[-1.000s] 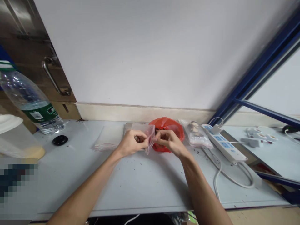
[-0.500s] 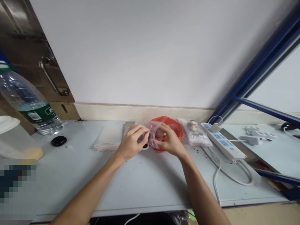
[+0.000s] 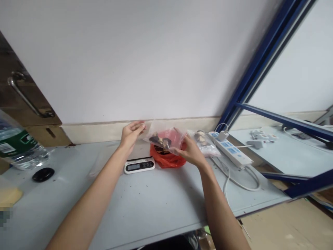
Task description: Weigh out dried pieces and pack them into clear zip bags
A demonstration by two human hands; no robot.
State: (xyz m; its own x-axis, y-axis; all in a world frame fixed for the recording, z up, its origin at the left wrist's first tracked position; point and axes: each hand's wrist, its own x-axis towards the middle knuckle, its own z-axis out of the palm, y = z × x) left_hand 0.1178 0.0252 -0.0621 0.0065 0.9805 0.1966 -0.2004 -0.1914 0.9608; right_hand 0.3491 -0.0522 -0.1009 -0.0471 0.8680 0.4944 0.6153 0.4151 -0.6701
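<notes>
A clear zip bag (image 3: 174, 134) with dark and pale pieces, like dried mushrooms, is raised above a red plastic bag (image 3: 170, 161). My right hand (image 3: 191, 150) grips its right end, fingers and thumb around the plastic. At the opposite end, the thumb and fingertips of my left hand (image 3: 132, 134) are pinched at the clear bag's corner. Under my left hand sits a white kitchen scale (image 3: 139, 166), its back part covered by clear plastic. Flat clear bags (image 3: 100, 161) lie left of it, partly behind my left forearm.
Right of the red bag lies another filled clear bag (image 3: 204, 140), beside a white power strip (image 3: 234, 152) with looping cables. A water bottle (image 3: 20, 146) and a black oval object (image 3: 43, 174) are at left. A blue metal frame (image 3: 247, 80) stands at right.
The clear bag has been lifted and tilted, so its contents now show. My left hand has moved up and left, uncovering the scale's display. The view has shifted right.
</notes>
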